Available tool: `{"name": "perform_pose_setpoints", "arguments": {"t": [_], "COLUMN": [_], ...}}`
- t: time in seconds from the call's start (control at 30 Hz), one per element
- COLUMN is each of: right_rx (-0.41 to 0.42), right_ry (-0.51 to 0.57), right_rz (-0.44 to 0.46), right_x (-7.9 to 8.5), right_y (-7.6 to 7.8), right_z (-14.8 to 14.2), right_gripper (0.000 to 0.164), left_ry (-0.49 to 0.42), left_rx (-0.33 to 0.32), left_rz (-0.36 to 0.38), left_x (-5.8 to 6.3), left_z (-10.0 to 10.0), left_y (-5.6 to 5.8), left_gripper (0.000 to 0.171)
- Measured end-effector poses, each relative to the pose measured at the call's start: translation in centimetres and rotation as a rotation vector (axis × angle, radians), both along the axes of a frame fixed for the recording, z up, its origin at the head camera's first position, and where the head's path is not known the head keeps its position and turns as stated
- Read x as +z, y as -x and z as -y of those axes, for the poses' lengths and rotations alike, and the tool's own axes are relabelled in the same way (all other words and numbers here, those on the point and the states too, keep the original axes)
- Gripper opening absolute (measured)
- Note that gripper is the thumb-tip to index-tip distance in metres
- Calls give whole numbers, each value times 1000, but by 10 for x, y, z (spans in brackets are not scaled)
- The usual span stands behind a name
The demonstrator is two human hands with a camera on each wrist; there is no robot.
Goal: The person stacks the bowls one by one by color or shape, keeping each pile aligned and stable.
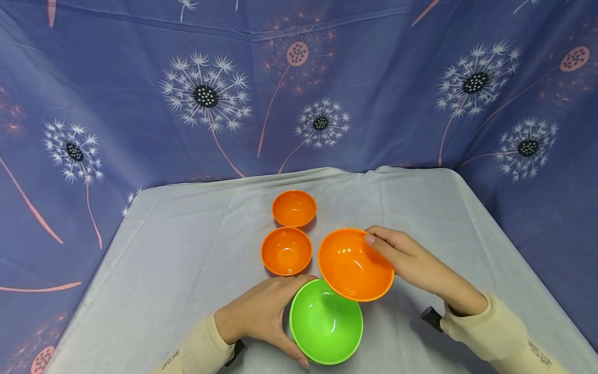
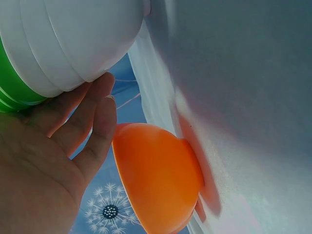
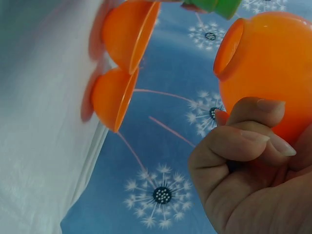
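My left hand (image 1: 263,311) holds a green bowl (image 1: 327,324) at its left side, fingers and thumb spread around the wall. In the left wrist view, ridged white walls (image 2: 83,39) show below the green rim, like nested bowls. My right hand (image 1: 408,259) grips a larger orange bowl (image 1: 355,267) by its right rim, thumb inside and curled fingers underneath. This bowl is tilted, raised off the table, and its lower edge overlaps the green bowl's far rim in the head view. Whether the two bowls touch, I cannot tell.
Two smaller orange bowls stand upright beyond my left hand: a nearer one (image 1: 286,252) and a farther one (image 1: 294,209), close together. A pale grey cloth (image 1: 187,270) covers the table. Blue dandelion-print fabric (image 1: 374,67) hangs behind and at both sides.
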State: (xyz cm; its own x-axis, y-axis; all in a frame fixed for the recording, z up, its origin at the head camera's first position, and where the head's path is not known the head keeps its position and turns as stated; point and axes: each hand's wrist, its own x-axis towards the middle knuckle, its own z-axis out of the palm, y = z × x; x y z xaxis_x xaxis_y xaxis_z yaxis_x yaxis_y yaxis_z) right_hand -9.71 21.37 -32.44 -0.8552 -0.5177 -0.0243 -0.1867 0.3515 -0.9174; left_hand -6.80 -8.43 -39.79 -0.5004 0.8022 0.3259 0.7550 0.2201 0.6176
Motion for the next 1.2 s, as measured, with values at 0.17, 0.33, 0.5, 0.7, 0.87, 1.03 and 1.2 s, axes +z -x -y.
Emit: {"name": "perform_pose_setpoints", "arguments": {"t": [0.17,0.33,0.5,0.7,0.87,1.03,1.2], "right_rx": [28,64,83,120,158,171,173], "right_ry": [16,29,28,7,20,8,-10], "right_rz": [11,13,-4,-35,0,12,25], "right_x": [3,5,5,4,0,-2,-4], "right_y": [-6,-10,-14,-20,-25,-28,-30], "right_z": [3,5,9,16,22,27,29], "right_gripper": [27,26,24,24,24,24,24], "left_ry": [14,37,39,37,25,14,23], "left_rx": [7,12,4,8,-2,-14,-11], "left_rz": [-15,-30,-23,-23,8,39,41], "left_x": [-1,-1,0,1,3,4,3], "left_z": [0,1,0,1,2,2,2], "left_y": [0,0,1,0,0,0,0], "left_gripper": [106,108,111,110,108,106,106]}}
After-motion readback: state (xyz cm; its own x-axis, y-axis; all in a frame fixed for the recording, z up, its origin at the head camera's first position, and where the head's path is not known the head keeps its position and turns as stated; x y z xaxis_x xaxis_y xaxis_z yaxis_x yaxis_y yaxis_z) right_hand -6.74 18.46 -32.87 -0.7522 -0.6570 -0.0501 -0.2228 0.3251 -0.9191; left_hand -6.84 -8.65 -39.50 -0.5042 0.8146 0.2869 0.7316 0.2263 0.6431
